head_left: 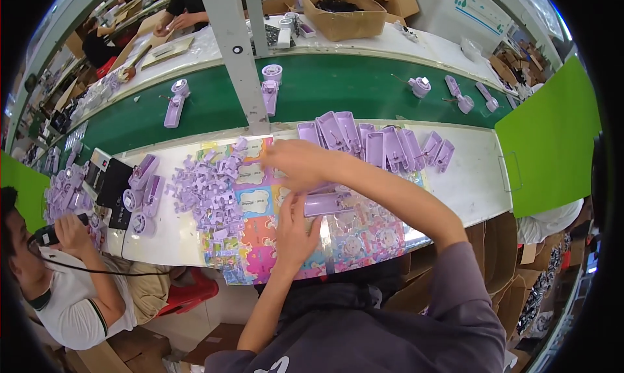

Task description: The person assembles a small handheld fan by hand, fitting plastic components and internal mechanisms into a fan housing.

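My left hand (296, 236) grips the end of a long lilac plastic housing (327, 204), which lies over the colourful printed sheet. Its thumb and fingers are on either side of the housing's end. Reaching across from the right, my right hand (292, 163) is above the sheet, just beyond the left hand. Motion smears its fingers, so whether they hold anything is unclear. Left of it spreads a heap of small lilac plastic pieces (211, 187). Several open lilac housings (374, 148) stand in a row at the table's far side, some with thin wires.
A green conveyor belt (338, 87) runs behind the table, carrying lilac assemblies (175, 106). A white post (234, 54) rises at its near edge. To the left, a co-worker (71, 269) holds a dark corded tool (52, 233). A green panel (546, 139) borders the right.
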